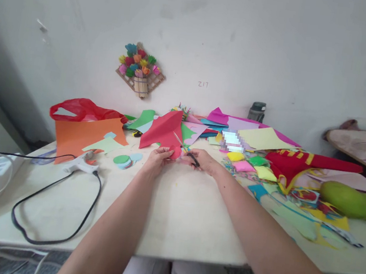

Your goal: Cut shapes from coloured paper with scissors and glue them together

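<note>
The blades of the scissors (194,159) are thin and blurred, so how far they are parted is unclear, and the right hand (204,159) hides part of the black handles. A pixelated patch masks something pale near the yellow sheet (264,138). The green fruit (347,200) is cut off by the right edge, and the bottle (257,112) is hidden low down.

The left hand (159,157) has its fingers closed in a pinch on a small, rounded red piece (176,153), held above the middle of the desk (177,227), just beside the scissors. The right hand's fingers are curled around the handles; their exact fit is too small to tell.

Behind the hands a flat, angular red sheet (161,129) stands tilted. Left of them lie smooth green and blue discs (121,160), partly stacked, and a crinkled, see-through red bag (86,109).
</note>
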Motion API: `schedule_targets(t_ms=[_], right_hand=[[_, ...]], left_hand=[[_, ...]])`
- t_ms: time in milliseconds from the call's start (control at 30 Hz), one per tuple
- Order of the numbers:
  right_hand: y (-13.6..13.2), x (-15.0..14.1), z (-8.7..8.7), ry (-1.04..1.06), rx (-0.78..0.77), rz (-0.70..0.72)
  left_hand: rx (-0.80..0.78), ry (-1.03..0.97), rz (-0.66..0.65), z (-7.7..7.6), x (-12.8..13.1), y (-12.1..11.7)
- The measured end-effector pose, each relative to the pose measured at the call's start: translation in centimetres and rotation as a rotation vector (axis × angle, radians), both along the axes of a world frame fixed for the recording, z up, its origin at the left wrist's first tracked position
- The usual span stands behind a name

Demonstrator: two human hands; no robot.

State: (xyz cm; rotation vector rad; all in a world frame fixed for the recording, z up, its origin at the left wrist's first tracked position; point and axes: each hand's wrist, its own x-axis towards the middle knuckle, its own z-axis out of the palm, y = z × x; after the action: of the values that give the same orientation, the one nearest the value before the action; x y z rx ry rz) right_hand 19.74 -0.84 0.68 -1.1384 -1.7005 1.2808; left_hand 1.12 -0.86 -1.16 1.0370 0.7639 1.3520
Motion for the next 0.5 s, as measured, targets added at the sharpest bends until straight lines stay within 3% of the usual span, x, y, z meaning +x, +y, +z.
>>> schedule_targets(t_ms=[167,300,500], right_hand=[[0.3,0.2,0.2,0.120,0.064,-0.105],[0.0,0.0,0.7,0.265,0.050,-0.094],[-0.4,-0.6,1.1,0.313,0.038,-0.088]], left_hand=[[0.008,0.099,-0.058,0.1,0.0,-0.1],[-0.011,0.198,-0.098,-0.1,0.1,0.0],[-0.015,0.299,-0.138,0.5,0.6,-0.7]])
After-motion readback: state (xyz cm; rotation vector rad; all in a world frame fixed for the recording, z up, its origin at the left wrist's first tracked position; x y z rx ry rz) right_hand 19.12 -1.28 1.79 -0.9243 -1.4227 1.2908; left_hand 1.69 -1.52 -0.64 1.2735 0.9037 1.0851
